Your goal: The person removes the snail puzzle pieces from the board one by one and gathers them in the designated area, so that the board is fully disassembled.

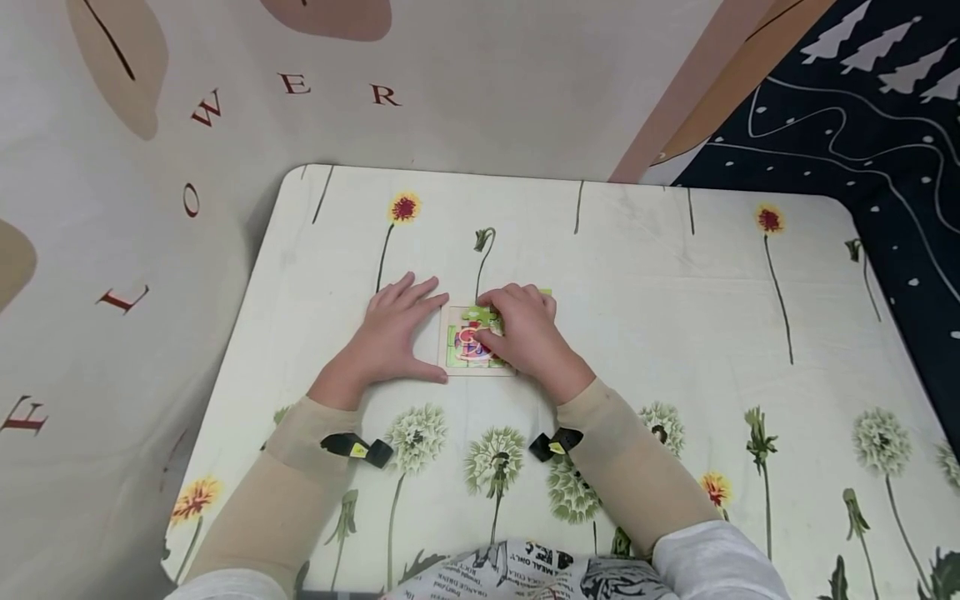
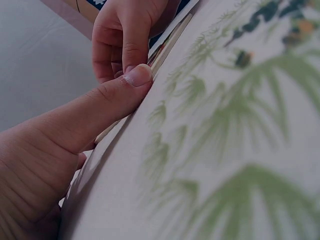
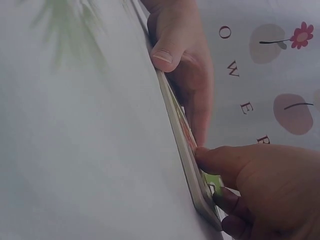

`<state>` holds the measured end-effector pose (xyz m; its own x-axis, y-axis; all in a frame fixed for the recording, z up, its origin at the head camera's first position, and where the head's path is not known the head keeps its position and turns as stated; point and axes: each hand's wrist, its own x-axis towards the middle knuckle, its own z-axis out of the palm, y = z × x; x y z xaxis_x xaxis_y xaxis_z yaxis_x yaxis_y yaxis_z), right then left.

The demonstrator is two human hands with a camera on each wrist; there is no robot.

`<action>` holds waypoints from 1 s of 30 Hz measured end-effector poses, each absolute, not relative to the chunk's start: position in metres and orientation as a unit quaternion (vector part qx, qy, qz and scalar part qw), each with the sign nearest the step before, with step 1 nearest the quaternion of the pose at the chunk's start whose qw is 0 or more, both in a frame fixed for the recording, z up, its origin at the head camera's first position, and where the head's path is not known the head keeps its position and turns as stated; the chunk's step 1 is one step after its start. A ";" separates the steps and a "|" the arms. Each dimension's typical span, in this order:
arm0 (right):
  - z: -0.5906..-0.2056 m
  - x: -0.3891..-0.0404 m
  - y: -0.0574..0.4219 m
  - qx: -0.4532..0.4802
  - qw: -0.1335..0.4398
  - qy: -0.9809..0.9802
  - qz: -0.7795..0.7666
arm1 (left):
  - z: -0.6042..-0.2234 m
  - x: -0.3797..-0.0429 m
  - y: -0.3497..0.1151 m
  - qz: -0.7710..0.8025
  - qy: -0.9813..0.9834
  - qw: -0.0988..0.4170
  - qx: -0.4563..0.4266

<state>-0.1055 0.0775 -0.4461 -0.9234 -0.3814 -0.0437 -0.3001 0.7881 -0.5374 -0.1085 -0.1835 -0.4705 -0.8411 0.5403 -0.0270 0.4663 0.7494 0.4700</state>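
Note:
A small square jigsaw puzzle in a pale wooden frame (image 1: 480,372) lies flat on the table, its picture green, pink and purple. The left hand (image 1: 390,333) is spread at its left side, fingers straight, with the thumb (image 2: 135,77) touching the frame's near left corner. Over the right part of the puzzle, the right hand (image 1: 528,333) pinches a green puzzle piece (image 1: 478,314) between thumb and fingers at the far edge. That green piece (image 3: 214,181) shows between the fingers in the right wrist view. The right hand hides part of the picture.
A white cloth printed with flowers and dandelions covers the table (image 1: 660,292). Another bit of green (image 1: 546,292) shows just beyond the right hand. A pale lettered curtain (image 1: 487,108) hangs behind, with a dark patterned cloth (image 1: 862,125) at the right.

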 end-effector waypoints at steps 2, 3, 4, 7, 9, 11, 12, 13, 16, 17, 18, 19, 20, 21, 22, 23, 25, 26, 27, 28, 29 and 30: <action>-0.447 -0.106 0.078 -0.188 0.074 0.944 -0.262 | -0.470 -0.108 -0.183 0.228 0.933 0.082 0.268; -0.447 -0.105 0.079 -0.190 0.073 0.944 -0.260 | -0.470 -0.108 -0.183 0.227 0.933 0.082 0.267; -0.447 -0.105 0.079 -0.191 0.073 0.944 -0.260 | -0.470 -0.108 -0.183 0.226 0.933 0.083 0.267; -0.447 -0.105 0.079 -0.189 0.070 0.941 -0.271 | -0.469 -0.108 -0.183 0.227 0.933 0.085 0.268; -0.448 -0.106 0.080 -0.185 0.068 0.940 -0.279 | -0.470 -0.109 -0.183 0.227 0.932 0.086 0.269; -0.448 -0.106 0.080 -0.184 0.067 0.939 -0.282 | -0.470 -0.109 -0.183 0.227 0.932 0.087 0.269; -0.448 -0.106 0.080 -0.184 0.066 0.940 -0.281 | -0.470 -0.109 -0.183 0.227 0.932 0.087 0.269; -0.448 -0.107 0.080 -0.187 0.064 0.940 -0.278 | -0.470 -0.109 -0.183 0.226 0.932 0.086 0.268; -0.450 -0.107 0.081 -0.200 0.054 0.943 -0.261 | -0.471 -0.109 -0.183 0.225 0.933 0.084 0.267; -0.451 -0.108 0.081 -0.206 0.048 0.944 -0.253 | -0.471 -0.109 -0.183 0.225 0.933 0.083 0.267; -0.452 -0.108 0.081 -0.213 0.041 0.946 -0.242 | -0.471 -0.109 -0.183 0.224 0.934 0.083 0.266; -0.452 -0.108 0.081 -0.220 0.034 0.947 -0.231 | -0.472 -0.109 -0.183 0.224 0.934 0.082 0.266; -0.452 -0.108 0.081 -0.227 0.027 0.949 -0.219 | -0.472 -0.109 -0.183 0.224 0.934 0.082 0.265; -0.452 -0.108 0.081 -0.233 0.020 0.950 -0.205 | -0.472 -0.109 -0.183 0.223 0.934 0.082 0.265; -0.453 -0.108 0.081 -0.238 0.014 0.952 -0.193 | -0.472 -0.109 -0.183 0.223 0.935 0.082 0.265; -0.453 -0.108 0.082 -0.241 0.008 0.953 -0.183 | -0.472 -0.110 -0.183 0.224 0.935 0.082 0.264; -0.453 -0.108 0.082 -0.244 0.003 0.955 -0.167 | -0.471 -0.109 -0.182 0.224 0.935 0.082 0.264; -0.452 -0.108 0.082 -0.245 0.002 0.956 -0.163 | -0.471 -0.109 -0.182 0.224 0.934 0.082 0.265; -0.453 -0.108 0.083 -0.245 0.002 0.956 -0.161 | -0.472 -0.110 -0.182 0.225 0.934 0.082 0.265; -0.452 -0.108 0.083 -0.245 0.004 0.956 -0.161 | -0.472 -0.110 -0.183 0.226 0.934 0.082 0.266; -0.452 -0.108 0.084 -0.245 0.007 0.956 -0.164 | -0.472 -0.110 -0.182 0.225 0.934 0.082 0.266; -0.451 -0.108 0.086 -0.245 0.010 0.955 -0.169 | -0.472 -0.110 -0.182 0.225 0.934 0.081 0.267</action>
<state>-0.1081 0.0857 -0.4513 -0.8800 -0.4706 0.0635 -0.4638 0.8229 -0.3283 -0.1102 -0.1824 -0.4723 -0.8446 0.5344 -0.0312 0.4614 0.7563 0.4637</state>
